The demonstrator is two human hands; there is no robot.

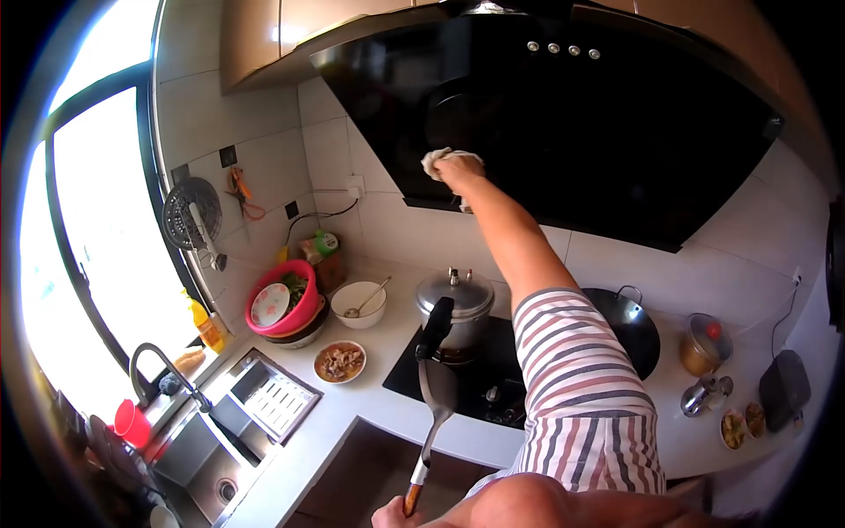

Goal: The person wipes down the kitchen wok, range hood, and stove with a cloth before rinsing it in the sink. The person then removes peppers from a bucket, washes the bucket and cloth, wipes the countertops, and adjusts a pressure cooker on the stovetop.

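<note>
Head view: our right hand (pixel 459 174) grips a cloth (pixel 432 162) at the upper-centre range hood (pixel 598 132), surface covered uncertain, while our left hand (pixel 393 515) clasps the spatula (pixel 439 389), lower centre.

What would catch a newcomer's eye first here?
Probably the big glossy black range hood across the top, where the right hand holds a crumpled whitish cloth at its lower left part. Next, the metal spatula with a wooden grip in the left hand at the bottom, then the bright pink round basin on the counter, left of the stove.

Pot (pixel 471 332) on stove (pixel 473 385) below hood (pixel 572 123)
</note>
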